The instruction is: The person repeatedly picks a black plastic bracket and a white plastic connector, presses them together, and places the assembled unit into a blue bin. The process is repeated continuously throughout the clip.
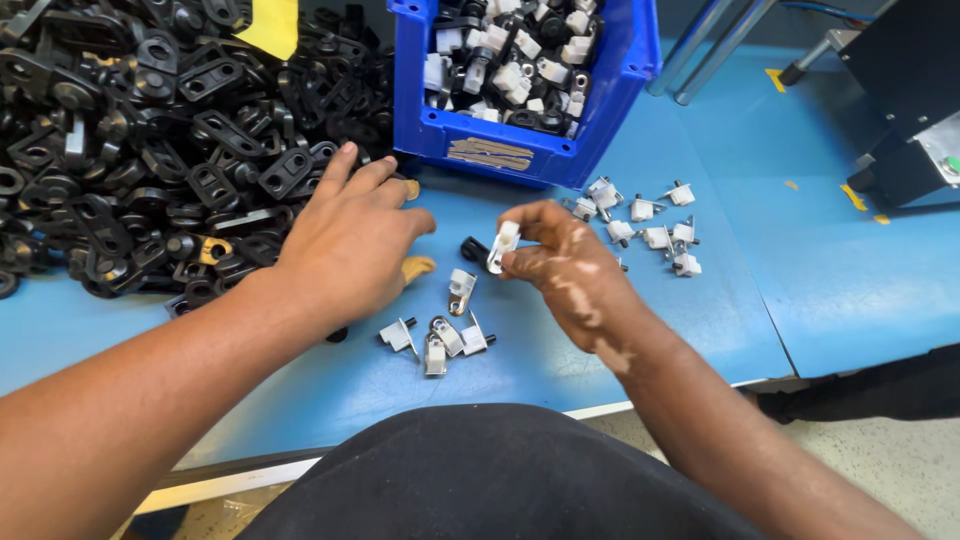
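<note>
Right hand (565, 265) pinched a small white plastic clip on a black pin (502, 246) at fingertips, raised off the blue tabletop (820, 290) where it could be seen | left hand (345, 240) lay palm-down, fingers loosely spread, beside the heap of glossy black plastic brackets (150, 150) | blue plastic bin (610, 80) of mixed parts stood within reach.

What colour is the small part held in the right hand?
White, seen in the head view: the small part sits between the right hand fingertips.
</note>
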